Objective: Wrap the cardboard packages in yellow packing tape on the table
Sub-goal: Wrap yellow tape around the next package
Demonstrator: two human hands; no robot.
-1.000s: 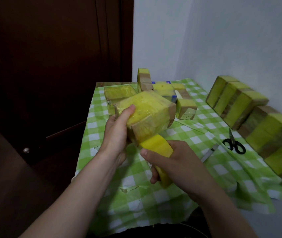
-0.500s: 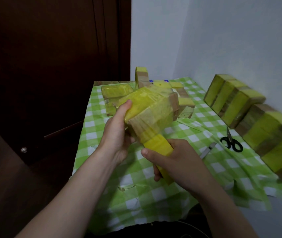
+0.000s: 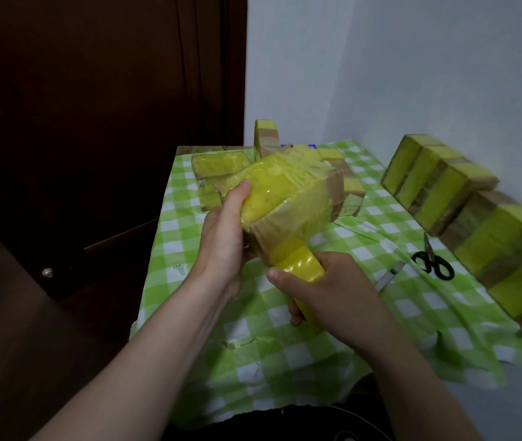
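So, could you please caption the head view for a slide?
Left hand holds a cardboard package; right hand grips the yellow tape roll against it.

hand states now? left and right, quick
Left hand: grips the cardboard package, held above the table.
Right hand: grips the yellow tape roll, held at the package's lower edge.

Scissors (image 3: 433,264) on table (image 3: 285,345), package row (image 3: 463,202) just right — maybe 6
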